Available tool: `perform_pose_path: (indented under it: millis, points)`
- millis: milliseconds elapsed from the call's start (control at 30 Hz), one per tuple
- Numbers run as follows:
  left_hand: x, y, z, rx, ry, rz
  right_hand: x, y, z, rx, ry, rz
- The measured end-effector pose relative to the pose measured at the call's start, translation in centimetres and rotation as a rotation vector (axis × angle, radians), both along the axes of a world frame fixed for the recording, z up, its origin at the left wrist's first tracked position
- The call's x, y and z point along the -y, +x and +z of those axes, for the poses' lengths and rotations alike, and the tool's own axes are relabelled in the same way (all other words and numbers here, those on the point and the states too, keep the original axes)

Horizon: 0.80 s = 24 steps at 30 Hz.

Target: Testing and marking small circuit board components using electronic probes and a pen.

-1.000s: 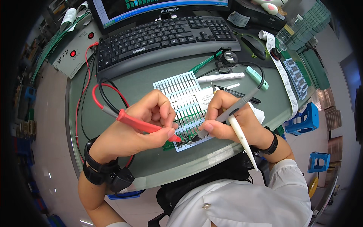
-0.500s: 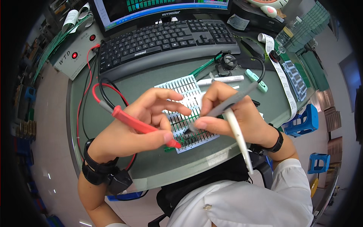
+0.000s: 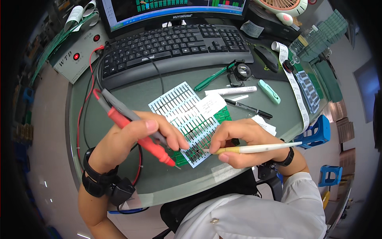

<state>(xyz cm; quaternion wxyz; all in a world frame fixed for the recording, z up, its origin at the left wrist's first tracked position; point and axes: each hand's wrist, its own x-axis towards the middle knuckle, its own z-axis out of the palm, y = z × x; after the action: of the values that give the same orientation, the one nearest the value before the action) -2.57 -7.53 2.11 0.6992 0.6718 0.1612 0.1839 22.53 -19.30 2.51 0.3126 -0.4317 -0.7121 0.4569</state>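
Observation:
Two test probes, one red (image 3: 153, 148) and one grey (image 3: 119, 104), lie together in the grip of my left hand (image 3: 133, 137). Its fingertips reach the lower left part of a pale panel (image 3: 162, 104) with rows of dark, narrow parts. My right hand (image 3: 244, 133) pinches a slim white-handled tool (image 3: 264, 148) with a yellowish front, its thin tip at the panel's lower right part. Whether the tip touches is too small to tell. Green circuit board (image 3: 223, 114) shows from under the panel, and a white paper slip (image 3: 210, 106) lies across its right edge.
A black keyboard (image 3: 175, 47) stands behind, below a monitor (image 3: 175, 16). Right of the panel lie a black pen (image 3: 248, 108), a white marker (image 3: 230, 91) and a mint cutter (image 3: 269, 91). Probe cables run left to a grey box (image 3: 77, 55). A paper strip (image 3: 296, 87) trails at right.
The grey probe has passed from my right hand to my left, joining the red one. My right hand has lowered to the panel and swung the white tool's tip onto it. The panel looks turned.

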Motion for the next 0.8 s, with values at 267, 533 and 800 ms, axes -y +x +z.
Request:
perform_pose_path:
  millis: [267, 533, 800]
  points:
    - [0.1, -0.3, -0.1, -0.087, 0.029, -0.135, -1.1, -0.4, -0.6, 0.017, -0.009, -0.032]
    - [0.2, -0.3, -0.2, -0.101, 0.037, -0.128, -0.6, -1.1, -2.7, 0.005, 0.252, -0.104]
    - [0.1, -0.2, -0.3, -0.084, 0.039, -0.127, -0.6, -1.5, -2.8, 0.042, 0.349, -0.136]
